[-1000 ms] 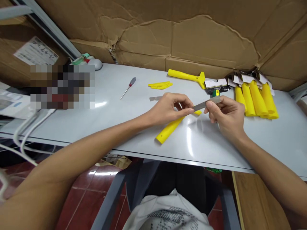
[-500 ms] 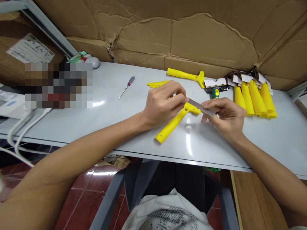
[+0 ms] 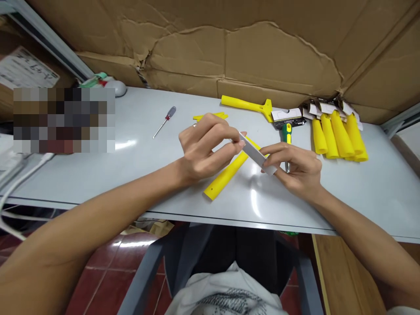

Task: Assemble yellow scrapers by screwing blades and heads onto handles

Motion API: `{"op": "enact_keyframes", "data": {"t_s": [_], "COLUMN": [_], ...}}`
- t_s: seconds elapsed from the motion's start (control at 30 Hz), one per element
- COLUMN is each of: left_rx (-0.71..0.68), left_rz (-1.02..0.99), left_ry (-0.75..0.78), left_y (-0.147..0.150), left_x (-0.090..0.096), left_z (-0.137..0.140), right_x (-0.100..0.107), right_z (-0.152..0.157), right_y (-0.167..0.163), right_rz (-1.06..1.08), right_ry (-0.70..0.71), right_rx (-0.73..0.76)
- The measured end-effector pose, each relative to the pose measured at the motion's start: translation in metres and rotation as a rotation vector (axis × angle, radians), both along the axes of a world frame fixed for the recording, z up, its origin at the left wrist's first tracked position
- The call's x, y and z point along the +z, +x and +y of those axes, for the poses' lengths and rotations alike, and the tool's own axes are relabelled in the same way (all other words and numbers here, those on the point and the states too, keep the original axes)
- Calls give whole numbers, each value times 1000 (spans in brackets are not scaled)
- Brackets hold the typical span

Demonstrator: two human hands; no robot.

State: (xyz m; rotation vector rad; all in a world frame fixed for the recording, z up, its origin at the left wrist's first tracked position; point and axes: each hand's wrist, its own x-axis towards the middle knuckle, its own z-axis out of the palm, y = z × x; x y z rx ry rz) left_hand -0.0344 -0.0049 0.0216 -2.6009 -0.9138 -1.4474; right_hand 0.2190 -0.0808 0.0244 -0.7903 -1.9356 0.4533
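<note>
The left hand (image 3: 203, 148) and right hand (image 3: 295, 168) each pinch one end of a single flat metal blade (image 3: 256, 154), fingers curled closed on it, just above the desk (image 3: 138, 170). Beneath the blade lies one yellow handle (image 3: 223, 177) (its head hidden by the hands). At 12 o'clock lies a second yellow handle (image 3: 244, 104); at 2 o'clock, four yellow packaged scrapers (image 3: 337, 135); at 10 o'clock, one small screwdriver (image 3: 164, 121). The desk's near edge runs at 6 o'clock, bare surface to the left.
</note>
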Motion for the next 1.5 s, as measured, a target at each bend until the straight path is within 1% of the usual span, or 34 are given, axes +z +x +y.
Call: {"op": "enact_keyframes", "data": {"t_s": [0.1,0.17,0.23,0.3,0.37,0.47,0.53,0.63,0.73,0.83,0.97,1.07,1.13,1.33,1.5], "left_rx": [-68,-78,-56,-4,43,64,61,42,28,10,-98,-157,-174,-156,-90], "left_rz": [-35,-36,-30,-7,50,177,255,367,444,488,531,506,468,364,365], "left_ry": [61,92,147,155,57,-182,-329,-501,-557,-555,-542,-517,-469,-333,-228], "left_y": [0,3,7,11,14,17,18,19,18,15,12,13,13,14,15], "left_x": [3,4,4,2,-1,-2,-1,4,8,13,15,14,11,7,7], "left_z": [-2,-3,-4,-4,-4,-3,-3,-4,-7,-8,-6,-6,-7,-13,-15], "right_x": [0,0,1,3,6,8,8,6,7,10,10,8,8,13,9], "right_z": [0,-1,0,1,3,6,9,15,16,14,10,9,8,8,13], "right_y": [1,1,0,-1,-2,0,3,7,7,5,2,1,-1,0,4], "right_rz": [-23,-57,-50,16,119,264,329,376,396,388,360,325,313,319,292], "right_ry": [73,73,73,80,29,-173,-287,-388,-445,-490,-570,-604,-604,-602,-621], "right_rx": [29,27,17,-29,-126,-247,-268,-269,-254,-235,-219,-189,-178,-156,-138]}}
